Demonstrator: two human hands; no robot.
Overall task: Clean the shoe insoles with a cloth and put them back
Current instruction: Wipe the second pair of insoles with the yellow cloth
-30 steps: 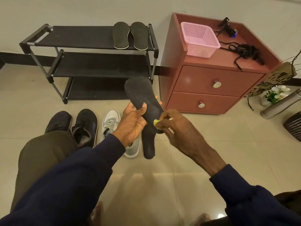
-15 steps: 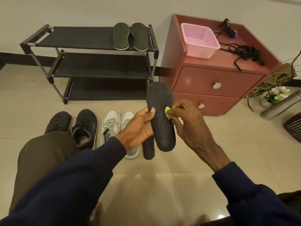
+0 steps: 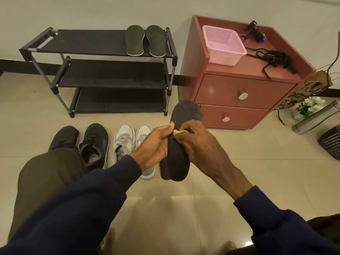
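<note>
Since a moment ago I've tipped the insole (image 3: pixel 179 144) a bit so its toe end leans right, toward the red drawer unit (image 3: pixel 237 100), and my cloth hand slid down it. It's a dark, worn insole, fuzzy at the toe edge, held up over the floor just right of the white sneakers (image 3: pixel 132 142). My left hand (image 3: pixel 156 144) is clamped on its left edge, thumb on top. My right hand (image 3: pixel 195 142) is closed around a small yellow cloth (image 3: pixel 177 132), pressing it against the insole.

Dim warm light, bowed wide-angle edges
</note>
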